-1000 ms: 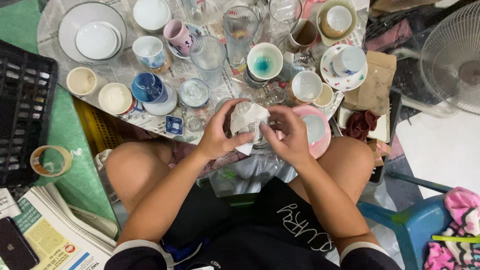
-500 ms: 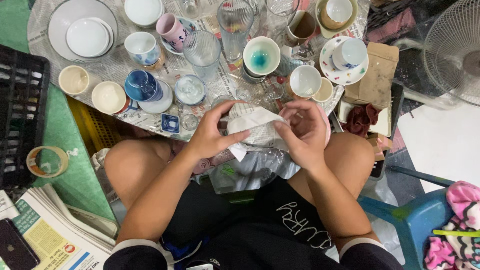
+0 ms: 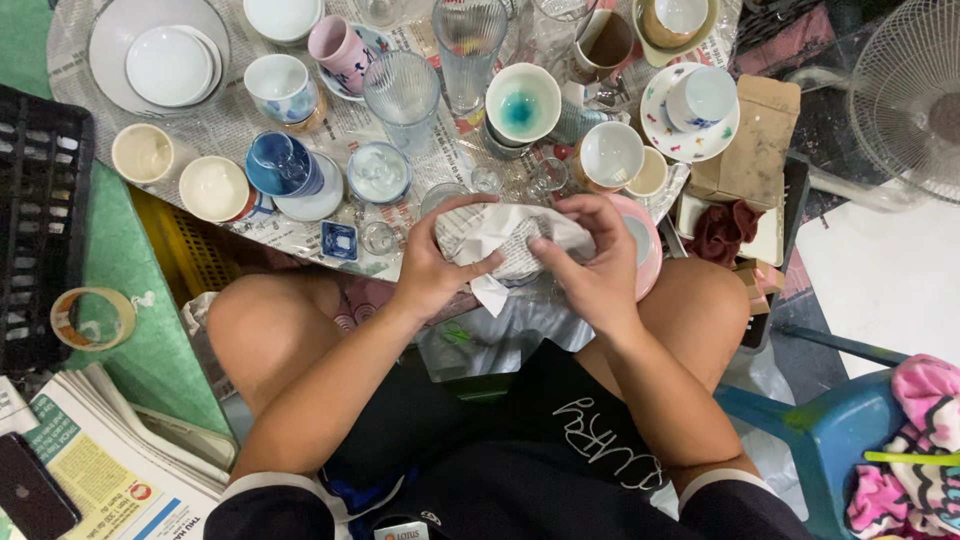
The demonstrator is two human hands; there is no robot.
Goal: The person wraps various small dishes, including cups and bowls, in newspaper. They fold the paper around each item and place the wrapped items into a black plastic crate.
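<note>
**Hands closed on a paper bundle**

Newspaper bundle (image 3: 510,240) sits at the near edge of the crowded table (image 3: 300,235), above the knees. The left hand (image 3: 432,262) cups its left side, thumb pressing the loose paper flat; the right hand (image 3: 592,262) curls over the right side, fingers pinching the wrap shut. Paper looks soft and light, but whatever it hides is likely breakable, so hold it from below, around the body, not by the flap. Cups crowd the far side.
</note>
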